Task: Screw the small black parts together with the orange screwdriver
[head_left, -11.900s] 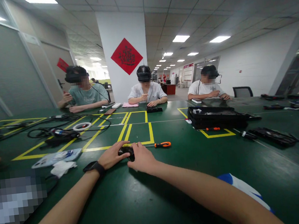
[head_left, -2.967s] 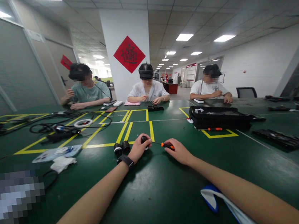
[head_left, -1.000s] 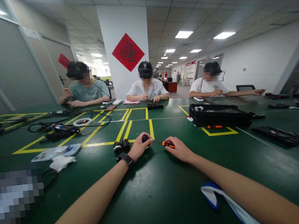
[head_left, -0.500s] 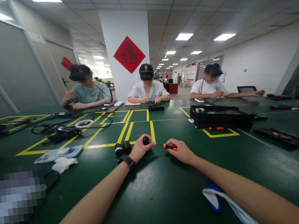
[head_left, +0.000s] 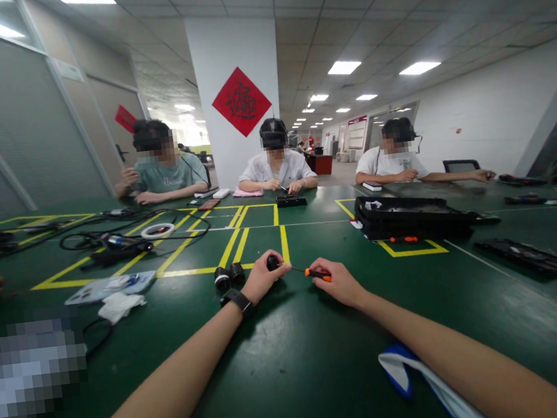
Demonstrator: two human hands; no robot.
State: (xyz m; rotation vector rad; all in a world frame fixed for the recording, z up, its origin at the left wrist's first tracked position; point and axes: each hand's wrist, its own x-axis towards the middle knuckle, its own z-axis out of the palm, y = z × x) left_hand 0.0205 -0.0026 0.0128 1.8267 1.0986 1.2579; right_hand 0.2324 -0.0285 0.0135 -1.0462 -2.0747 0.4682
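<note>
Over the middle of the green table, my left hand (head_left: 262, 276) grips a small round black part (head_left: 272, 262), perhaps a lens; the fingers cover much of it. My right hand (head_left: 338, 281) is closed around the orange and black handle of a screwdriver (head_left: 317, 274). Its thin shaft points left and its tip meets the black part at my left fingertips; the exact contact is too small to make out. Just left of my left hand stand two black cylinders (head_left: 229, 277) like lens barrels, one with a white ring.
Black plastic trays (head_left: 404, 215) are stacked to the right, an orange-handled screwdriver (head_left: 403, 240) before them. A dark frame (head_left: 525, 256) lies farther right. Cables (head_left: 116, 244), a white tape roll (head_left: 157, 231) and tissue (head_left: 121, 307) lie left. A blue-edged cloth (head_left: 402, 369) is near my right forearm. Three people sit opposite.
My hands, the black part and the screwdriver look almost unmoved. At the left edge, another person's hand has come farther into view.
</note>
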